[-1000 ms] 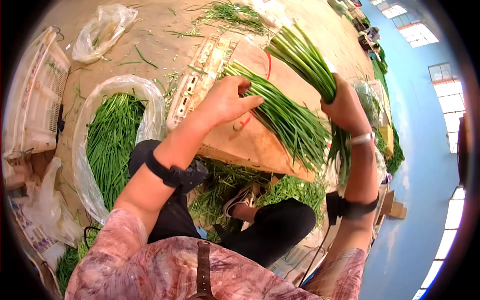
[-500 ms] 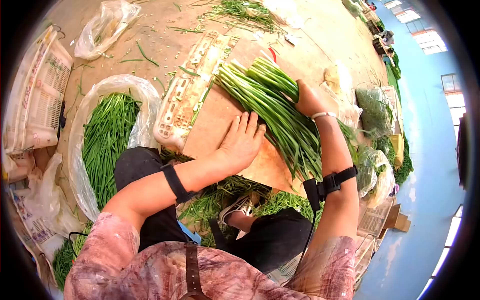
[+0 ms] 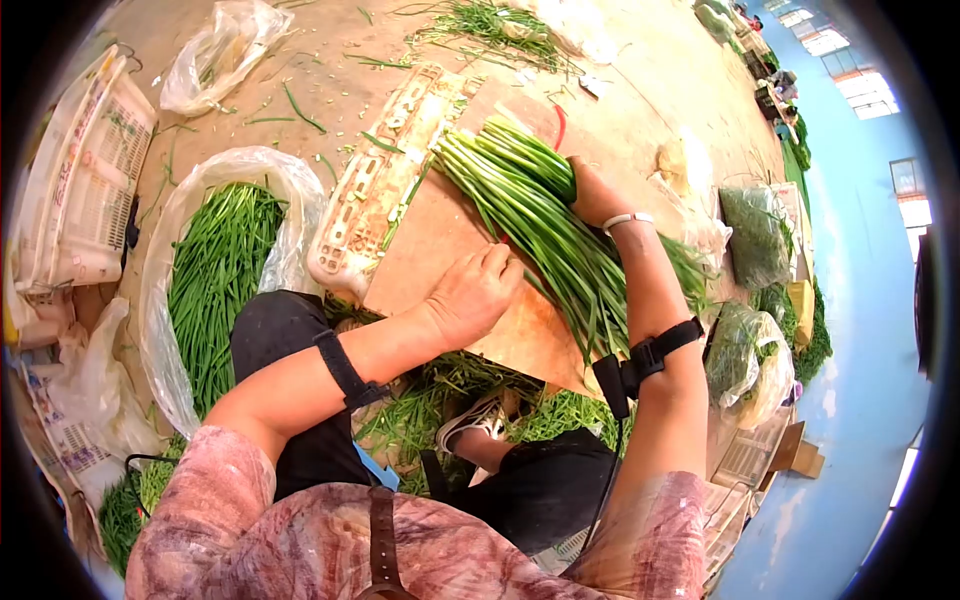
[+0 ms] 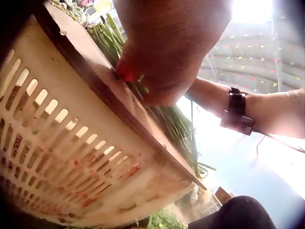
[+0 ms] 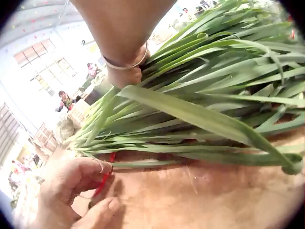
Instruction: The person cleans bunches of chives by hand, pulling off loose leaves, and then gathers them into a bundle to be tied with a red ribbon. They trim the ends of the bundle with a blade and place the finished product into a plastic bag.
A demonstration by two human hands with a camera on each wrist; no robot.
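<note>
A thick bunch of garlic chives (image 3: 545,215) lies across a brown board (image 3: 415,270), pale stem ends toward the far left, leaves toward me. My right hand (image 3: 592,192) grips the upper stalks from the far side. At the near edge of the bunch, my left hand (image 3: 478,292) has its fingers curled at one end of a red tie (image 5: 106,177), which runs under the chives. The tie's other end shows beyond the bunch. In the left wrist view, red material sits at the left fingertips, and the hand hides part of the stalks.
The board rests on an upturned white plastic crate (image 4: 62,138). To the left stands a clear bag (image 3: 305,200) filled with green chives (image 3: 222,290), with stacked crates (image 3: 95,190) beyond. Trimmings (image 3: 400,415) lie below the board. Bagged greens (image 3: 757,230) stand at the right.
My right hand has lowered its raised handful onto the chives on the board. My left hand moved off the stalks, lay flat on the board, then curled its fingers at the tie.
</note>
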